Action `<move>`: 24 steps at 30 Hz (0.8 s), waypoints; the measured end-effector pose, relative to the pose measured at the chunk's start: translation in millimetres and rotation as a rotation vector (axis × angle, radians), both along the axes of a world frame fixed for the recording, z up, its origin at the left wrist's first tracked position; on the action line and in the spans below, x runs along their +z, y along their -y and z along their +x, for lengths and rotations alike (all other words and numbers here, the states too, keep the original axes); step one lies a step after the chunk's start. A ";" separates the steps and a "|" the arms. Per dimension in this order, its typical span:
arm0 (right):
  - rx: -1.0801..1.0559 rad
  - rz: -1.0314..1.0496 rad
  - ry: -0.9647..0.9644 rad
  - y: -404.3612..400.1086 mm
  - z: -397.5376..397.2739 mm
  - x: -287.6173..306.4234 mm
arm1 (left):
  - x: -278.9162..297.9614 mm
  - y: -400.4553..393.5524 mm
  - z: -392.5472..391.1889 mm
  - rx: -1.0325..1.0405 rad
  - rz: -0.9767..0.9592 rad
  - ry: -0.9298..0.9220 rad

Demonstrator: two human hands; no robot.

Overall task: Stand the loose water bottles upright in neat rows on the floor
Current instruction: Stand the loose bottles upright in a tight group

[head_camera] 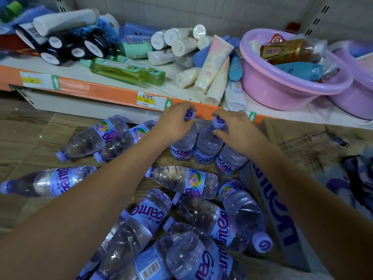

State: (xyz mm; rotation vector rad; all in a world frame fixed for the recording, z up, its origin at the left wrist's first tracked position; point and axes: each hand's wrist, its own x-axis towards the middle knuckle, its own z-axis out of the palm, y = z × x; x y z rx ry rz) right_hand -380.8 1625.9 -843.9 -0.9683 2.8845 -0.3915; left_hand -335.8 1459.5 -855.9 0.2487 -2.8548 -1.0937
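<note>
Below, each hand grips one upright bottle's cap: left hand point(176, 118), right hand point(235, 126) (side by side).

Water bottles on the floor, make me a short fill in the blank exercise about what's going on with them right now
1. The left hand and the right hand each grip an upright bottle by its ____.
2. Beside those two, under the right wrist, stands a ____ upright bottle.
3. The bottle with the barcode is lying on its ____.
4. The pink basin sits on the ____, not the floor.

Missing words: cap; third; side; shelf
</note>
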 end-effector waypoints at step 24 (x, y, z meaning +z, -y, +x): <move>-0.058 0.233 -0.179 -56.8 -6.6 -2.2 | -19.9 21.1 39.0 -0.016 -0.104 0.263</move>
